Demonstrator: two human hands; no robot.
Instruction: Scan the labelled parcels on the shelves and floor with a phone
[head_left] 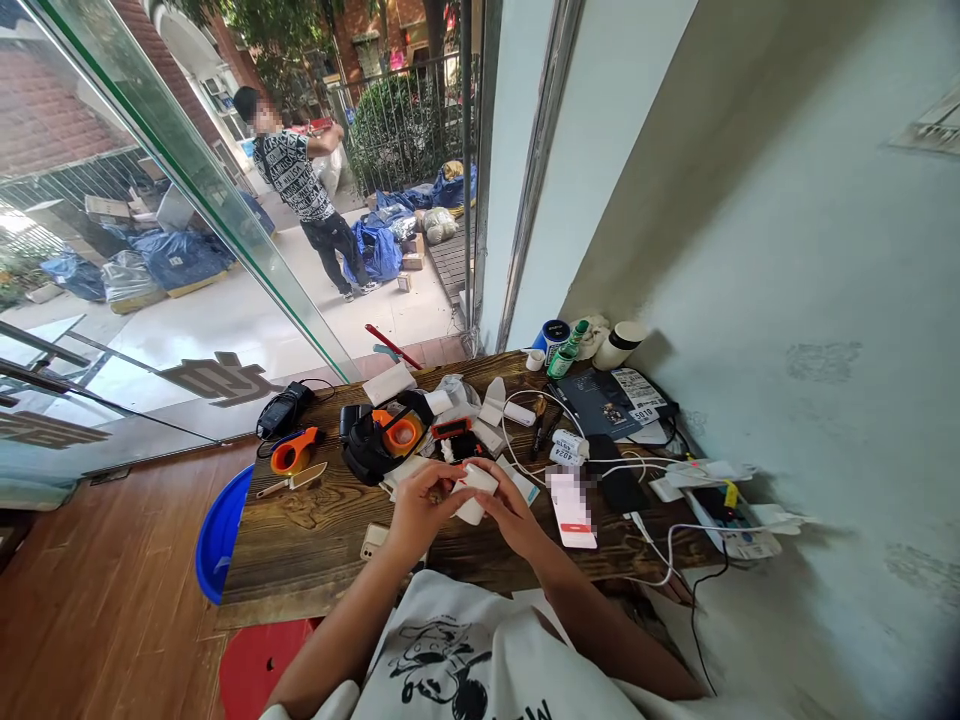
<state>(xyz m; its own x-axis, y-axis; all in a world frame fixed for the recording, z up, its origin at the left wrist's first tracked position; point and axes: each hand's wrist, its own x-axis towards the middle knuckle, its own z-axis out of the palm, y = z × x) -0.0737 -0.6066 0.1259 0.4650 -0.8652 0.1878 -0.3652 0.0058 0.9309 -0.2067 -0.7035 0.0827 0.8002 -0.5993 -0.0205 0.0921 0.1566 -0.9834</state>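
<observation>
Close in front of my body, both hands hold a small white box [474, 495] over the wooden table [322, 550]. My left hand [420, 498] grips its left side with the thumb and fingers bent. My right hand [511, 505] closes on the right side, the thumb near the front. What the box contains cannot be seen. Just beyond the hands lie open white packaging [492, 402] and a black-and-orange item [451, 429]. A lit phone [572, 510] rests to the right of my right hand, and a second phone [373, 541] lies near my left wrist.
Orange tape dispensers [295, 453], a knife [294, 481] and a black strapped device [364, 440] lie on the left. White cables [652, 545] cross the right side. Bottles [562, 350] stand by the wall. Outside the glass door, a person [300, 190] stands among blue sacks.
</observation>
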